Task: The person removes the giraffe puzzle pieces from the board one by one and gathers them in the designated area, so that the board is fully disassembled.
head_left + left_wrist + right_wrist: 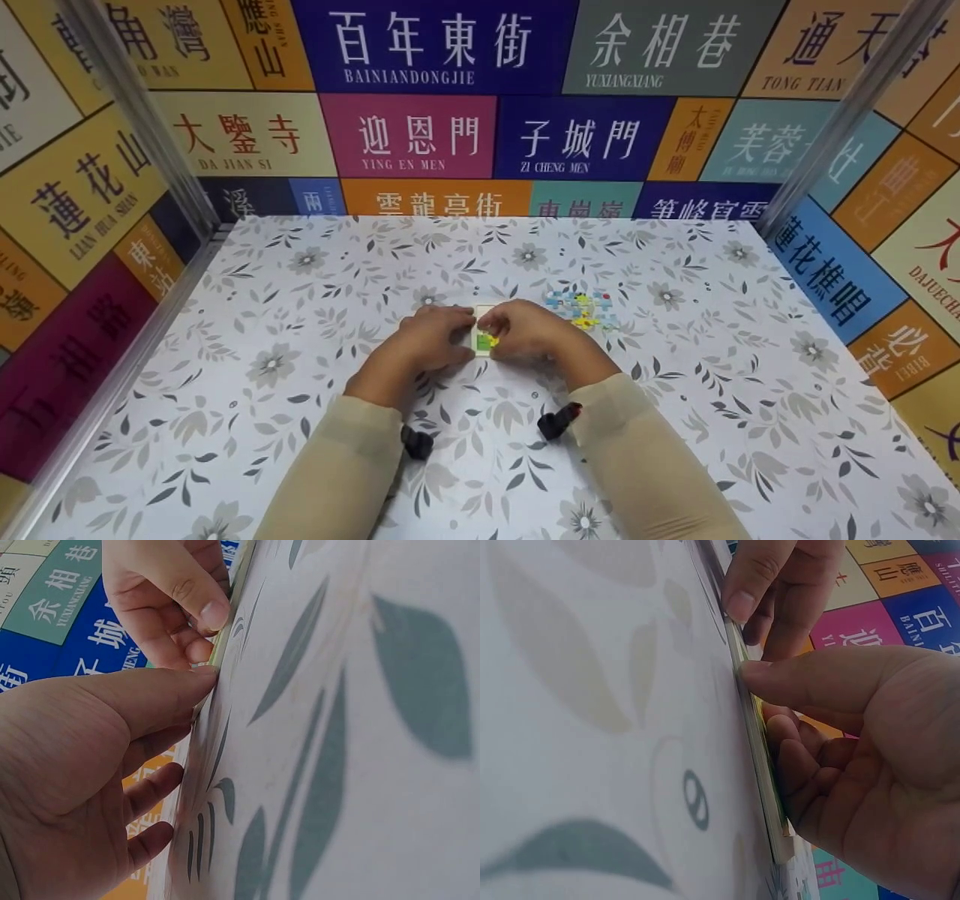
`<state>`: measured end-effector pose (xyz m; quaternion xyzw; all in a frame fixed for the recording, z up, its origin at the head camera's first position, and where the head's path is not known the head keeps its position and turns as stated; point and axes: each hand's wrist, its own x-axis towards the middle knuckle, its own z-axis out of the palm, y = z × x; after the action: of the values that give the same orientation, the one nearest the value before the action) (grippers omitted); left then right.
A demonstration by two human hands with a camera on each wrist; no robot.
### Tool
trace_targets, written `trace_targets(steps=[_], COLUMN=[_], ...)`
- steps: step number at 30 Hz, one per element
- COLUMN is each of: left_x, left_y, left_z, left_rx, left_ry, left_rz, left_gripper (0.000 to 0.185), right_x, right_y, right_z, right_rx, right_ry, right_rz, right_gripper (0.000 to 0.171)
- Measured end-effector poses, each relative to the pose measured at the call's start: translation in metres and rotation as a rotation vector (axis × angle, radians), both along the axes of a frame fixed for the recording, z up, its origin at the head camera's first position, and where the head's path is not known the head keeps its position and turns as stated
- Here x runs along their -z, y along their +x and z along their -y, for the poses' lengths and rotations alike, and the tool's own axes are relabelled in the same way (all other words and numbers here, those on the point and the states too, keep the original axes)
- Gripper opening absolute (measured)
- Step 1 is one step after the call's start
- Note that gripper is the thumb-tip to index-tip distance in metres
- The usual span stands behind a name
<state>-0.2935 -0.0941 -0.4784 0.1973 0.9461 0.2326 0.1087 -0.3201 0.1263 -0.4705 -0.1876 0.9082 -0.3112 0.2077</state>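
Observation:
A small, pale puzzle board (483,310) lies between both hands, with green and yellow jigsaw pieces (484,342) in its lower part. At its left edge, my left hand (427,337) touches the frame; the thumb reaches out nearly straight and the other fingers rest loosely (154,795). My right hand (532,330) grips the board's right side, thumb at the near edge and fingers curled over the top. From the right wrist view, the board (759,742) is a thin slab seen edge-on. The right hand covers part of the board; whether those fingers pinch a piece I cannot tell.
Several loose jigsaw pieces (585,307), light blue and yellow, lie in a cluster behind and right of the right hand. A white cloth (300,300) with grey flowers and leaves covers the table. Colourful sign-covered walls (420,135) stand behind and at both sides.

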Motion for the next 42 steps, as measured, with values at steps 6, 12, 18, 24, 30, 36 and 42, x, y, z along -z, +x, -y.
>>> trace_targets(steps=[6, 12, 18, 24, 30, 36, 42], left_x=[0.0, 0.0, 0.001, 0.001, 0.002, 0.001, 0.001], left_y=[0.001, 0.001, 0.001, 0.0, -0.001, -0.001, -0.001], left_z=[0.0, -0.001, -0.001, -0.001, -0.001, -0.001, -0.002], left_rx=[-0.007, -0.002, -0.004, 0.0, -0.005, -0.005, 0.001], left_ry=[-0.002, -0.01, -0.008, -0.009, -0.003, -0.014, -0.03], left_rz=[0.008, 0.007, 0.005, 0.006, 0.012, 0.01, -0.007], left_gripper=[0.063, 0.061, 0.061, 0.061, 0.061, 0.061, 0.059], right_x=[0.0, 0.0, 0.0, 0.001, 0.001, 0.001, -0.006], right_y=[0.001, 0.005, 0.004, 0.003, 0.003, 0.003, 0.0], right_z=[0.0, 0.0, 0.0, 0.0, 0.0, -0.003, -0.013], right_rx=[0.017, 0.035, 0.016, 0.012, 0.015, 0.018, -0.014], right_ry=[0.01, 0.042, 0.031, 0.019, 0.008, -0.012, -0.025], right_rz=[-0.002, -0.016, -0.019, -0.023, -0.024, -0.035, -0.06], right_gripper=[0.05, 0.048, 0.048, 0.048, 0.049, 0.048, 0.048])
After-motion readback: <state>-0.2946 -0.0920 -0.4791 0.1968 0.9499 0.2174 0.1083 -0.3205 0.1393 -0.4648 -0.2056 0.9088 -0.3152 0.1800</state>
